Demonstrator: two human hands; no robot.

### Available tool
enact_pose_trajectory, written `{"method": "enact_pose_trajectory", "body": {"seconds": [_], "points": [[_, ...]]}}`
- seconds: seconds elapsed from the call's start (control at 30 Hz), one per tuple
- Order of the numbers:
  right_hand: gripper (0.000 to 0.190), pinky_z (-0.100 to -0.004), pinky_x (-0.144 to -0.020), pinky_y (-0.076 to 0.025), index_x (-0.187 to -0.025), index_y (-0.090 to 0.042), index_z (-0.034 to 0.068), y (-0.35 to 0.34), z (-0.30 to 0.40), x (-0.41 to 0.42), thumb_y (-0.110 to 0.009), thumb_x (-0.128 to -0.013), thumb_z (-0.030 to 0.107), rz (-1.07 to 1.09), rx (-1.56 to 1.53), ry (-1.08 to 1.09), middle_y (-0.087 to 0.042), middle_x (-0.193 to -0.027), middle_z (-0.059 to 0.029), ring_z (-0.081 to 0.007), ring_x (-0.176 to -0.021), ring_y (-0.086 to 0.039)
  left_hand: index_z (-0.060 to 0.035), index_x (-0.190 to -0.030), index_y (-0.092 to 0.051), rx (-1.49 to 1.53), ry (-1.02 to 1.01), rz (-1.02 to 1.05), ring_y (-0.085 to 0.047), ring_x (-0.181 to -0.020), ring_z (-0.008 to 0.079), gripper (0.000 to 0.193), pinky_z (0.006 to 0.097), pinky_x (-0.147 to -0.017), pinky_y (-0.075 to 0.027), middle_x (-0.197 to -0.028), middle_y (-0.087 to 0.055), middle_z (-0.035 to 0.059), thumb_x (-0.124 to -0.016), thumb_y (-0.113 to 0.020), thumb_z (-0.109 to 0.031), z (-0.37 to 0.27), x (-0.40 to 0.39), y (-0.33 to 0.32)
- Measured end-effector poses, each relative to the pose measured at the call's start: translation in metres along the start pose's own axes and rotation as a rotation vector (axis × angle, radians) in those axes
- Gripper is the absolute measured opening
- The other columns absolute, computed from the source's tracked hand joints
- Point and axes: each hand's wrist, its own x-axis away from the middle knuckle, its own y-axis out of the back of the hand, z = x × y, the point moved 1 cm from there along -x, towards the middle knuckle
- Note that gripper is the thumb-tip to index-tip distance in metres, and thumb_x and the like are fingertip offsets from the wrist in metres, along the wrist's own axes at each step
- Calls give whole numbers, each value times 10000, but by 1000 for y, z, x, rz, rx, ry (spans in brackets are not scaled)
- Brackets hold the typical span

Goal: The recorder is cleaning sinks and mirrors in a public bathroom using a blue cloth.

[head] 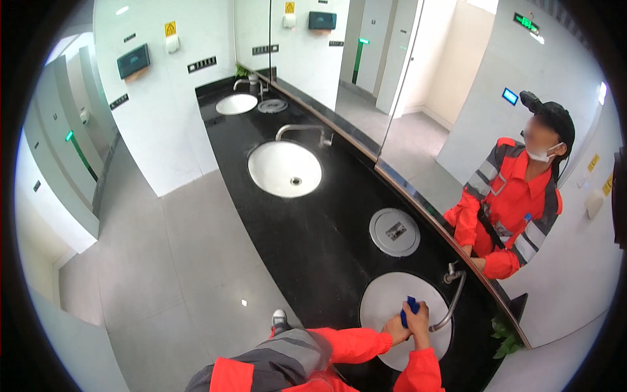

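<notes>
Both my hands are together over the nearest white oval sink (379, 299), closed on a blue cloth (410, 309). My left hand (397, 329) grips its lower part, and my right hand (418, 316) holds it from the other side, nearer the tap. Part of the blue cloth sticks up between the fingers; the rest is hidden in my grip. A curved metal tap (456, 304) reaches over the basin beside my right hand. I cannot tell whether water is running.
The black stone counter (313, 240) also holds a round metal lid (395, 232), a middle sink (284, 166) and a far sink (236, 104). A wall mirror (416, 122) runs alongside, reflecting a person in red workwear. A green plant (505, 337) is at the right corner.
</notes>
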Motion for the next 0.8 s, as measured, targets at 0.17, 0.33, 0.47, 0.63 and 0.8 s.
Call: {"method": "enact_pose_trajectory", "body": {"seconds": [0.17, 0.33, 0.47, 0.63, 0.8], "points": [[584, -479, -890, -447, -1354, -357, 127, 72, 18, -5, -555, -867, 382, 440, -1288, -210, -359, -1321, -200, -351, -1155, -447, -46, -1037, -484, 1066, 764, 823, -552, -595, 155, 385, 232, -445, -425, -752, -564, 65, -755, -666, -235, -57, 17, 31], [575, -686, -933, -288, -1421, -240, 265, 82, 59, 9, -438, -911, 440, 753, -1779, 406, -188, -1477, -54, -377, -1307, -254, -50, -1099, -442, 1530, 913, 1164, -549, -687, 161, 389, 217, -456, -417, -863, -552, 67, -813, -629, -234, -127, 67, 52], [383, -713, -903, -287, -1178, -419, 245, 104, 94, 23, -395, -912, 518, 718, -2254, 779, -354, -1267, -20, -289, -1192, -364, -35, -1128, -417, 1792, 776, 1265, -536, -742, 162, 430, 213, -478, -420, -940, -526, 83, -814, -636, -231, -154, 63, 73], [360, -373, -726, -494, -808, -370, 184, 133, 130, 35, -368, -926, 524, 399, -1952, 91, -371, -799, 16, -125, -765, -457, -46, -1064, -470, 1737, 794, 1075, -544, -683, 152, 304, 225, -462, -404, -869, -553, 60, -856, -609, -218, -164, 54, 79], [385, -294, -562, -458, -679, -356, 142, 131, 114, 9, -454, -931, 416, 511, -1335, -189, -399, -659, 9, -109, -600, -443, -78, -1015, -496, 1037, 551, 985, -530, -661, 112, 305, 227, -461, -390, -809, -537, 35, -783, -673, -166, -130, 30, 58]]}}
